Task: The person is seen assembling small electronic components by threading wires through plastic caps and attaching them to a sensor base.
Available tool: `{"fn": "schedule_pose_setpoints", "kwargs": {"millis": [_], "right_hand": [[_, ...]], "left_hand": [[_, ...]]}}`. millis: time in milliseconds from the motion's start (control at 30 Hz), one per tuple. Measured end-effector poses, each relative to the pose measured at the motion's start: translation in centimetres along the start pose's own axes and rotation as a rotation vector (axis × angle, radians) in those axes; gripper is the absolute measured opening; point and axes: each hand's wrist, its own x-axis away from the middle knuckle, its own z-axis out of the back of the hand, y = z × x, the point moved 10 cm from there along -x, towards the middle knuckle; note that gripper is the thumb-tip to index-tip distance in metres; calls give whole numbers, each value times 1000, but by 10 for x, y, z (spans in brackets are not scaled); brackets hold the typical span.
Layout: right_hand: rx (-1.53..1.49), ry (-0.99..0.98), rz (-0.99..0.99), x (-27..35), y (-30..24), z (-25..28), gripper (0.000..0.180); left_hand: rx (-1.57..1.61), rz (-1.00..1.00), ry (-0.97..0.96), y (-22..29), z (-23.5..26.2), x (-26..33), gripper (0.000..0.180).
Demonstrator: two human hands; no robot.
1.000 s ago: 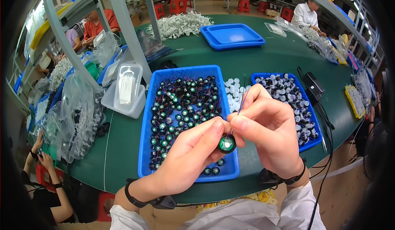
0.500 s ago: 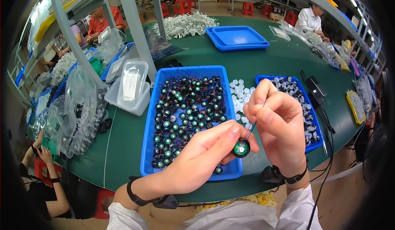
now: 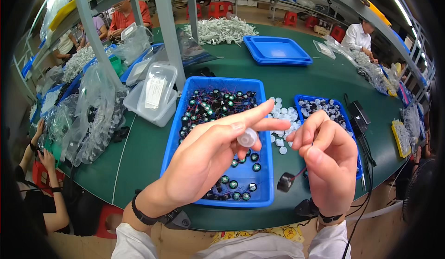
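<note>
My left hand [image 3: 197,154] holds a small translucent white plastic cap [image 3: 247,138] against its fingers, with the index finger stretched out to the right. To its right, my right hand [image 3: 330,159] is closed in a pinch on the thin wires of a small black round component [image 3: 285,182], which dangles tilted and slightly blurred below the fingers. Under my left hand is a blue tray [image 3: 266,198] of similar wired components with green faces. Loose white caps [image 3: 282,150] lie on the table between the two trays, partly hidden by my right hand.
A smaller blue tray [image 3: 359,166] of capped pieces sits behind my right hand, near a black adapter [image 3: 359,115] and cables. Clear plastic tubs [image 3: 155,106] and bags [image 3: 88,124] are on the left, by grey shelf posts [image 3: 174,50]. Stacked blue trays [image 3: 278,62] lie farther back. Other people work around the table.
The round component has left my left fingers and now hangs by its wires from my right hand. A white cap now shows in my left hand. The whole view has shifted slightly.
</note>
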Motion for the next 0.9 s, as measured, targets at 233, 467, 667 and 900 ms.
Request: {"fn": "schedule_pose_setpoints", "kwargs": {"millis": [233, 467, 667, 900], "right_hand": [[-44, -140, -247, 9, 29, -18, 8], [-18, -179, -190, 1, 30, -24, 11], [-242, -172, -159, 5, 31, -30, 8], [-298, -137, -177, 7, 29, -26, 9]], "left_hand": [[10, -36, 45, 7, 2, 3, 55], [140, -33, 65, 3, 3, 7, 19], [-11, -126, -31, 8, 1, 7, 29], [-90, -84, -23, 15, -3, 5, 38]]}}
